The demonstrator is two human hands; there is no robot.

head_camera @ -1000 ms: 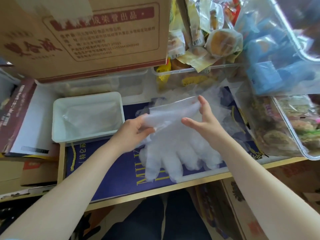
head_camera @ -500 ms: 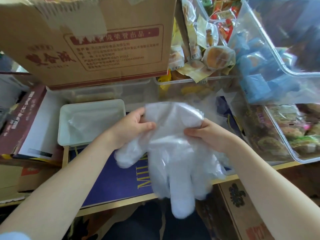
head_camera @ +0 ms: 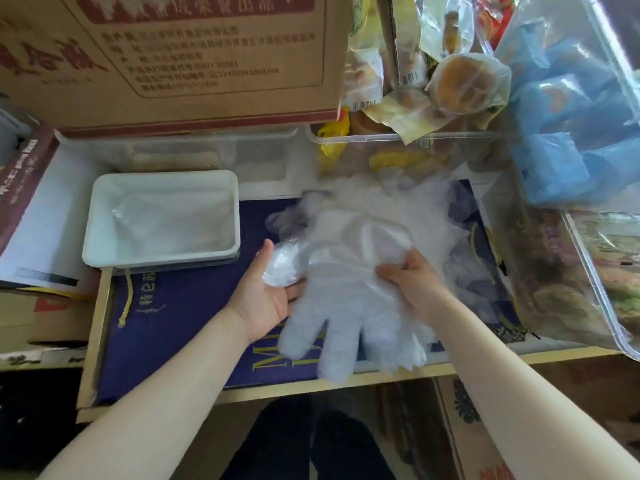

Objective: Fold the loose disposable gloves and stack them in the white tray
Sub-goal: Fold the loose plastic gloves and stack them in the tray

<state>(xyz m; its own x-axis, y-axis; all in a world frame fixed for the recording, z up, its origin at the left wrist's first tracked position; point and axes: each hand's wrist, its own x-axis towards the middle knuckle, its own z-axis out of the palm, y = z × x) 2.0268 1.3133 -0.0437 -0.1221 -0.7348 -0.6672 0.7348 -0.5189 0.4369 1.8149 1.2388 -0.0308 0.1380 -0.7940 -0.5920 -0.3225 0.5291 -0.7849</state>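
Note:
A clear disposable glove (head_camera: 341, 306) lies spread on the dark blue surface (head_camera: 180, 327), its fingers pointing toward me. My left hand (head_camera: 266, 299) lies palm up under the glove's left edge, thumb straight, fingers hidden beneath the plastic. My right hand (head_camera: 412, 285) pinches the glove's right side near the cuff. More loose gloves (head_camera: 398, 202) are heaped behind it. The white tray (head_camera: 104, 230) stands at the left with folded gloves (head_camera: 173, 216) inside.
A big cardboard box (head_camera: 173, 57) overhangs the back. Clear plastic bins (head_camera: 588, 254) of packaged snacks crowd the right and back. A wooden edge (head_camera: 346, 386) bounds the front, and a maroon box (head_camera: 20, 174) sits at the far left.
The glove, held up in the air half a second ago, has come down flat onto the blue surface. My left hand has let go of its pinch and slid under the edge.

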